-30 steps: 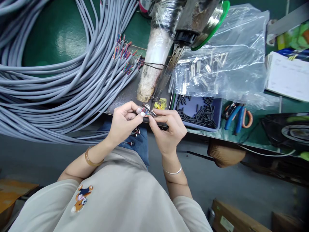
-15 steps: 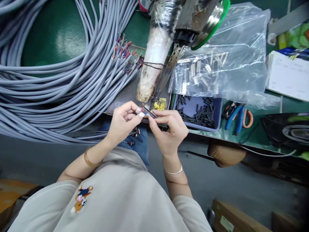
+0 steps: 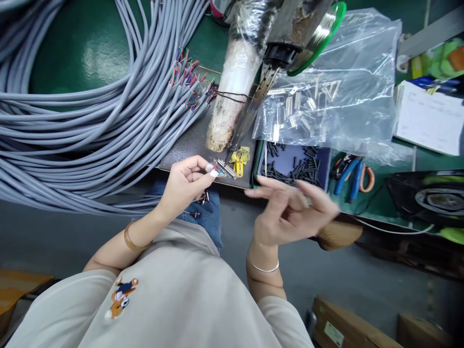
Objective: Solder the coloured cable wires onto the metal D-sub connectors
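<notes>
Left hand [image 3: 188, 186]: thumb and forefinger closed on one end of a multi-pin connector [image 3: 225, 169], red and other coloured wires showing at the pinch. The connector sits tilted at the front edge of the table [image 3: 197, 143], just beside a yellow clip [image 3: 238, 165].

Right hand [image 3: 293, 212]: blurred, loosely open, some fingers extended and others part-curled; well apart from the connector, in front of a blue tray [image 3: 284, 157] of short black tubes [image 3: 308, 168].

Grey cables [image 3: 101, 145], large coil, coloured wire ends bared; at left.

Solder spool [image 3: 339, 29], green rim; upper centre.

Clear plastic bag [image 3: 366, 92], pale metal strips [image 3: 289, 104] inside; behind the tray.

Pliers [image 3: 350, 180], blue and orange handles; right of the tray.

Items bearing labels or writing:
- Paper pad [image 3: 427, 118], right: faint marks on a white sheet, illegible.
- Cardboard box [image 3: 357, 324], lower right: pale label [image 3: 333, 334], print too small to read.
- Container [image 3: 220, 8], top edge: pink-and-white label, cut by the frame, wording illegible.

Shirt [image 3: 188, 299]: light grey, embroidered bear [image 3: 121, 298].
</notes>
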Demonstrator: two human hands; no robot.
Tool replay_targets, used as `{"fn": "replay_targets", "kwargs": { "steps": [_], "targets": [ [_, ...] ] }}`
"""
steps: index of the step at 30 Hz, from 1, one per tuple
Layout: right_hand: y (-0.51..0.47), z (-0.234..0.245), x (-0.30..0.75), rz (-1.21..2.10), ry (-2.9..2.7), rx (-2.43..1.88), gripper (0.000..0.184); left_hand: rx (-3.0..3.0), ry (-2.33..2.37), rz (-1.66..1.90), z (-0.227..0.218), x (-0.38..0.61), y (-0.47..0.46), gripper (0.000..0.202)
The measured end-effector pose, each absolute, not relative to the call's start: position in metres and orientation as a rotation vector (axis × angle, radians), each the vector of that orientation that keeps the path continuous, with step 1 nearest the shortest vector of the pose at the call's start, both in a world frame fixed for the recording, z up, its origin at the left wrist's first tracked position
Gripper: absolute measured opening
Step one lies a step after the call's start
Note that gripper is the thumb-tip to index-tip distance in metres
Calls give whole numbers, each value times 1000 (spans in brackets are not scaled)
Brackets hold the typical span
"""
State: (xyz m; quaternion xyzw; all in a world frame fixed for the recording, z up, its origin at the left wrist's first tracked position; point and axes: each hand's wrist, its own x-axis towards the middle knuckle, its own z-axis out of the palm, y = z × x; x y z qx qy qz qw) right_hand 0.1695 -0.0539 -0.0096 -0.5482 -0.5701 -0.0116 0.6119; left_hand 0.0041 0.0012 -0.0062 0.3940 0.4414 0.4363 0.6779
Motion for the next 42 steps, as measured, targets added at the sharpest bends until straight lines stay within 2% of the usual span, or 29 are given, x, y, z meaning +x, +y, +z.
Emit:
{"fn": "replay_targets", "kwargs": {
  "steps": [6, 25, 42],
  "targets": [
    [-47, -18, 162, 46, -1673, -1301, 17, 898, 976, 1002, -6, 7, 3, 19],
    [-35, -18, 159, 102, -1641, -1263, 17, 942, 899, 1090, -11, 6, 7, 18],
    [-40, -13, 160, -178, -1824, -1238, 20, 943, 958, 1043, -1, 7, 5, 20]
  ]
}}
